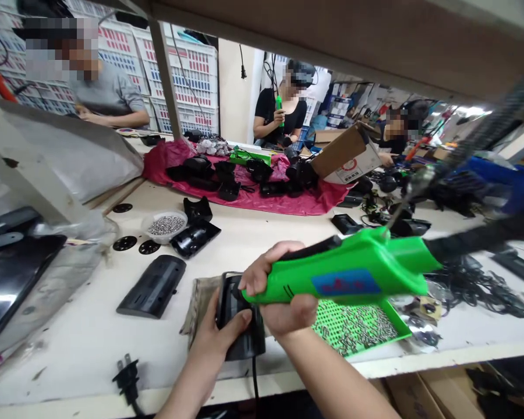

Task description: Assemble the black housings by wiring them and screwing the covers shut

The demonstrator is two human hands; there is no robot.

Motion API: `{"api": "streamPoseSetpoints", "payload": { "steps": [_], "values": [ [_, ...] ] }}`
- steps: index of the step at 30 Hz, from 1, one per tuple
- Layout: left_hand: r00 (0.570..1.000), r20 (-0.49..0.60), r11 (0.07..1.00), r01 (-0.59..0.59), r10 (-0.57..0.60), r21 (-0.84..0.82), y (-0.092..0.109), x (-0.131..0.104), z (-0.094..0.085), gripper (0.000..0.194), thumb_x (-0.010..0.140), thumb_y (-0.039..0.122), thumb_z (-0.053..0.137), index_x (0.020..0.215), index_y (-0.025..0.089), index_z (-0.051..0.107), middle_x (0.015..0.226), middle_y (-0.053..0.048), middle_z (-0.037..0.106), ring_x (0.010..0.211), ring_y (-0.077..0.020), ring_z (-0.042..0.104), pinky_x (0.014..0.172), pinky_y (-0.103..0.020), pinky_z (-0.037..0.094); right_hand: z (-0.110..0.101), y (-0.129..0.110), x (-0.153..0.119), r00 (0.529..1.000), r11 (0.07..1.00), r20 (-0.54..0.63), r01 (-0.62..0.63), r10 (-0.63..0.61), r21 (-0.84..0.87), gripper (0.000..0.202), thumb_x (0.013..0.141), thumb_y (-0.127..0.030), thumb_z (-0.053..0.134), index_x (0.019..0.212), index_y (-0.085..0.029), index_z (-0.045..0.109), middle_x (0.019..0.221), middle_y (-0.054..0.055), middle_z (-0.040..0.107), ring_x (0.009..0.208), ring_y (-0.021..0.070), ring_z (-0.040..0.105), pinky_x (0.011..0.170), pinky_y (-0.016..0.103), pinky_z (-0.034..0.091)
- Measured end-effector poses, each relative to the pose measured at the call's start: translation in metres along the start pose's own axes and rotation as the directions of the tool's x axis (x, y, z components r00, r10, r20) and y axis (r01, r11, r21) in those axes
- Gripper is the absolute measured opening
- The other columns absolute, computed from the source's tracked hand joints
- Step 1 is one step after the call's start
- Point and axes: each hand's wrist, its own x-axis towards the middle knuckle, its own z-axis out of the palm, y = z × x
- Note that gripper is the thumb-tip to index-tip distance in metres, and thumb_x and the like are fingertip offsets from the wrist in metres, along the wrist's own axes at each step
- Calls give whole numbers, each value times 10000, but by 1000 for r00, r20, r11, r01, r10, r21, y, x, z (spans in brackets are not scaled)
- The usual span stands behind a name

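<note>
On the table (pixel 76 372), a black plug (pixel 126 375) lies at the left, then a dark panel (pixel 152 285), with a bowl of metal pieces (pixel 165 225) behind it. The left hand (pixel 220 334) clasps a black casing (pixel 247 344) resting on a cloth (pixel 196 299). The right hand (pixel 290 317) is wrapped around a green power tool (pixel 344 273), its nose over the casing, tip hidden. Rightmost, a green tray (pixel 402 327) holds screws (pixel 375 326).
</note>
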Motion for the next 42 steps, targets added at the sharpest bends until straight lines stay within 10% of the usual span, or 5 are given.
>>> {"api": "streamPoseSetpoints", "payload": {
  "steps": [12,21,35,42],
  "values": [
    [1000,-20,1000,21,-21,14,1,-1,-1,641,636,390,773,1226,229,580,1053,-83,722,1038,-297,658,935,-429,495,3,5,2,998,999,62,-32,33,-17,464,688,-596,705,958,-237,591,537,-61,529,427,101,454,385,198,378],
    [993,-58,967,85,-102,-241,3,2,-13,686,682,395,765,1312,276,523,1155,-33,682,1099,-243,619,808,-282,539,-6,-70,-9,991,969,-43,117,-130,-219,478,751,-631,647,1010,-229,651,509,-59,508,390,117,471,411,258,491],
    [995,-97,971,-54,33,-232,2,2,5,617,655,336,793,1219,284,549,981,21,637,871,-171,607,705,-241,517,-26,-27,-18,999,997,-45,26,-29,-77,455,712,-627,697,893,-214,641,527,-63,526,420,91,498,489,238,524],
    [998,-54,981,29,-40,-192,5,8,-3,685,642,353,806,1255,266,515,1073,-17,638,981,-206,607,750,-267,509,-18,-45,-19,995,995,-90,32,-40,-94,473,722,-617,691,981,-222,669,527,-56,531,419,104,489,481,256,531]
  ]
}}
